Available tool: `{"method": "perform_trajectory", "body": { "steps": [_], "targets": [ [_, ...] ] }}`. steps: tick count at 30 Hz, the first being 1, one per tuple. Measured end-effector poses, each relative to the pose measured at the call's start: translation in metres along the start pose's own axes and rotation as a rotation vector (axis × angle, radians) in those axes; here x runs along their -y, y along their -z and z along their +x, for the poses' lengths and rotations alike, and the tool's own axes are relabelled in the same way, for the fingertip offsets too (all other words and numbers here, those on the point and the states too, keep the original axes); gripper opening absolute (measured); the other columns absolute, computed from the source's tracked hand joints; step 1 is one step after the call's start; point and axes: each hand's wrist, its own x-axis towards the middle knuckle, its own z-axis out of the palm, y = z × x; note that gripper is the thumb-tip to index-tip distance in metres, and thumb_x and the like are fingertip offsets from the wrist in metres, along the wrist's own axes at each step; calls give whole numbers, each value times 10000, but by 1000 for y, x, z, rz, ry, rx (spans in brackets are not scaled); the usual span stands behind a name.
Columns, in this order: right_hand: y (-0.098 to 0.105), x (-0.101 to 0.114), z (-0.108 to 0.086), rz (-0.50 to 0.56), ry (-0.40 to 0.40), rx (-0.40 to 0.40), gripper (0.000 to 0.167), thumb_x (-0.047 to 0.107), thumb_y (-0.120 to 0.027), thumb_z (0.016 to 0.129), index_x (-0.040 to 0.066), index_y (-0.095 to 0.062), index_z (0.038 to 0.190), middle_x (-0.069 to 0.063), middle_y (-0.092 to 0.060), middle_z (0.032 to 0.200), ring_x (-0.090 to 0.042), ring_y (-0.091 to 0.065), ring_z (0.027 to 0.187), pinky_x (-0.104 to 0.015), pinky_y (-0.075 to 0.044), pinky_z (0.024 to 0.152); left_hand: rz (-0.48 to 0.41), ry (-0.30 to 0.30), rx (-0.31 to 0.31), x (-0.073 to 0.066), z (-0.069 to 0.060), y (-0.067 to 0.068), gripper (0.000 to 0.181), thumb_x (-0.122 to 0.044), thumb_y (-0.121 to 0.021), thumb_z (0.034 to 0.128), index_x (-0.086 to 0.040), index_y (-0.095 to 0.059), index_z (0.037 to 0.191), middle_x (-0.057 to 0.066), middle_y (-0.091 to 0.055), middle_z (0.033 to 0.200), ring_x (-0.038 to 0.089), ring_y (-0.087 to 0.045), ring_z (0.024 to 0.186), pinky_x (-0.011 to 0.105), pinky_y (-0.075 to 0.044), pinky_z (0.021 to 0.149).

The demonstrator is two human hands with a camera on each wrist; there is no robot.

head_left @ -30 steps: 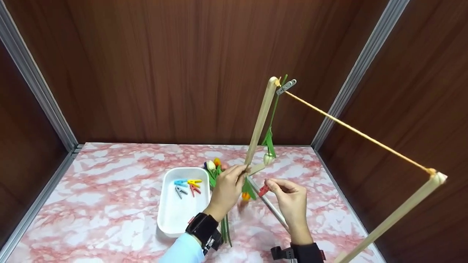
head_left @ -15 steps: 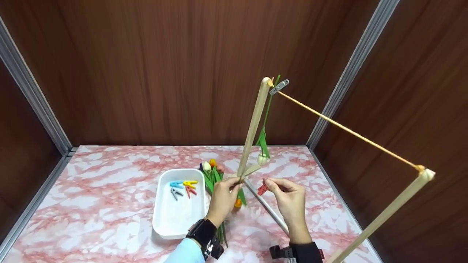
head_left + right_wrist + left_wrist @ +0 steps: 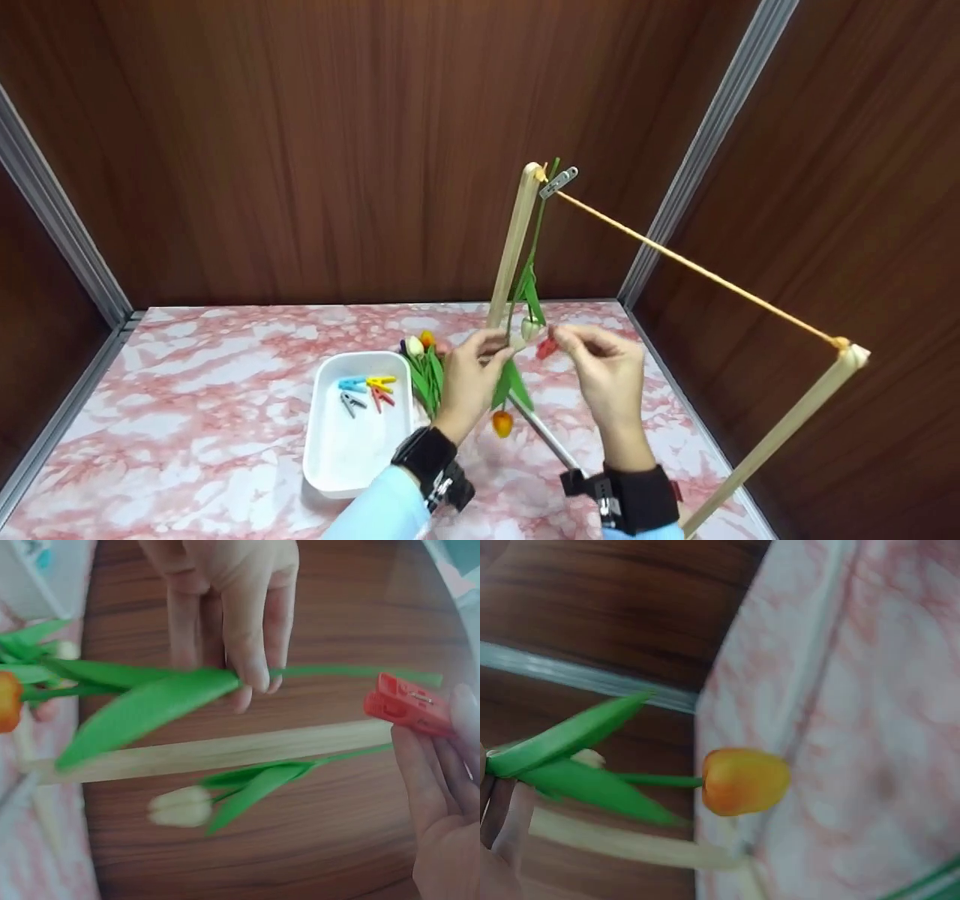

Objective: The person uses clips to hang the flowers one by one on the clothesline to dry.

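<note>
My left hand (image 3: 466,379) pinches the stem of an orange tulip (image 3: 502,424), whose bloom hangs downward above the table. In the right wrist view the stem's bare end (image 3: 360,671) reaches past the fingers. Close by, my right hand (image 3: 613,375) holds a red clothespin (image 3: 409,705) between thumb and fingers, near that stem end. Behind the hands a white tulip (image 3: 529,328) hangs upside down, its stem held by a grey clothespin (image 3: 559,182) on the orange cord (image 3: 690,264).
Wooden posts at left (image 3: 514,247) and right (image 3: 780,442) carry the cord, with a pale bar (image 3: 544,435) low between them. A white tray (image 3: 309,450) at left holds several clothespins (image 3: 379,397). Beside it lies a bunch of tulips (image 3: 427,375) on the marbled table (image 3: 187,420).
Both hands have risen, the left lifting the orange tulip away from the bunch and the right carrying the red clothespin up. The head view has shifted slightly, so the scene sits further left.
</note>
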Motion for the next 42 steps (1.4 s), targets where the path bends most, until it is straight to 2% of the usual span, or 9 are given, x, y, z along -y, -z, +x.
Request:
{"method": "perform_trajectory", "body": {
  "steps": [6,10,14,19,23,27,35,38,42],
  "targets": [
    [-2,40,37,-12,153,-96,82,20,-838,926,-61,-835,926,-50,-860,904,-134,-816,800,-277,-678,816,-81,-58,-5,-41,29,-15,183,-102,-826,955,-22,-818,1120,135,-850,1097,270,-822,979,261,-666,871],
    [-4,69,67,-15,261,-181,68,14,-834,932,-44,-846,900,-85,-846,836,-157,-813,753,-292,-678,789,-100,-120,-30,-66,49,-25,180,-95,-838,945,-14,-831,1106,135,-851,1101,265,-821,966,261,-663,863],
    [-8,92,97,-41,290,-282,74,32,-839,930,-19,-857,880,-65,-822,746,-148,-789,697,-277,-650,742,-85,-104,-27,-84,71,-34,177,-118,-842,949,-45,-844,1111,107,-852,1107,199,-803,946,227,-643,864],
    [-13,102,127,-188,179,-416,97,118,-875,916,29,-876,877,190,-753,689,-39,-704,683,-204,-527,676,-32,15,27,-91,89,-40,180,-168,-824,978,-108,-853,1144,48,-856,1114,103,-770,954,184,-614,860],
    [-18,101,143,-267,47,-437,120,151,-865,930,35,-878,896,236,-681,653,-31,-661,686,-196,-481,678,-22,60,44,-86,93,-42,176,-158,-818,982,-101,-852,1144,53,-855,1117,119,-772,969,191,-617,862],
    [-22,101,155,-279,-42,-417,144,164,-852,945,22,-874,932,211,-679,655,-33,-671,700,-177,-529,713,-25,50,48,-81,95,-43,170,-136,-818,978,-75,-851,1133,73,-856,1104,132,-777,962,189,-622,858],
    [-31,93,162,-308,-125,-364,154,177,-839,960,27,-870,943,175,-689,658,-21,-662,663,-161,-545,666,3,26,60,-78,94,-44,174,-127,-816,975,-68,-850,1135,72,-857,1101,165,-781,1003,213,-619,901],
    [-32,91,161,-360,-161,-305,165,186,-824,972,28,-867,995,82,-752,755,-17,-683,676,-143,-556,662,9,25,65,-79,94,-44,164,-129,-817,975,-81,-853,1128,66,-856,1095,161,-777,1010,205,-610,901],
    [-29,96,159,-468,-219,-208,234,230,-814,983,39,-850,1113,-91,-843,1007,-4,-702,717,-118,-563,679,14,23,58,-78,93,-44,154,-127,-819,973,-86,-854,1117,62,-855,1081,149,-772,994,202,-606,890]
  ]
}}
